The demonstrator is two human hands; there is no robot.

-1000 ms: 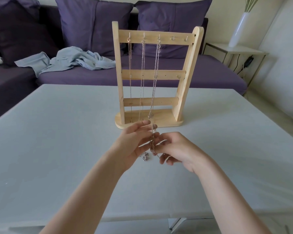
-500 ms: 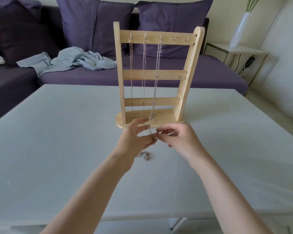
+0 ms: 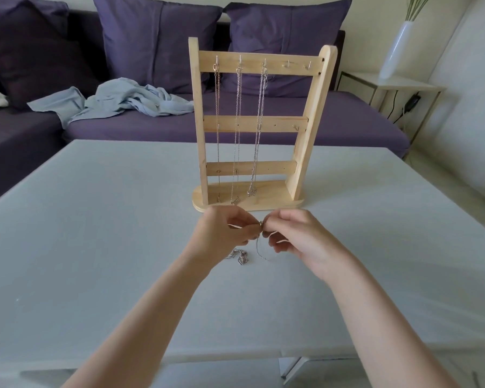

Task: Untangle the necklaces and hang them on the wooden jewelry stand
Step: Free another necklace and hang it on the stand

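On the table, just in front of the stand: we find both hands raised a little above the pale table (image 3: 95, 233), fingertips meeting over a thin chain.
Left hand: our left hand (image 3: 221, 236) has its fingers curled, thumb and forefinger pinching the silver necklace (image 3: 259, 247) at its upper end.
Right hand: our right hand (image 3: 294, 239) mirrors it, fingertips pinching the same necklace right beside the left hand's grip (the two pinches nearly touch).
Held necklace: from the pinch the chain drops down between the hands and trails onto the table surface just below them.
Loose pile: a small tangled heap of chain (image 3: 240, 256) lies on the table under the left hand; we cannot tell whether it is part of the held necklace or a separate one.
Stand: the wooden jewelry stand (image 3: 305, 130) sits upright on the table directly behind the hands, its base near the fingertips but apart from them.
Hung necklaces: three hanging necklaces (image 3: 237, 121) drop from the left three hooks of the top bar, their lower ends reaching the stand's base.
Free hooks: two empty hooks (image 3: 298, 65) show at the right end of the top bar.
Behind the table: a purple sofa (image 3: 347, 119) with cushions carries a crumpled blue cloth (image 3: 123, 99).
Far right: a white vase (image 3: 396, 49) stands on a side table (image 3: 409, 85).
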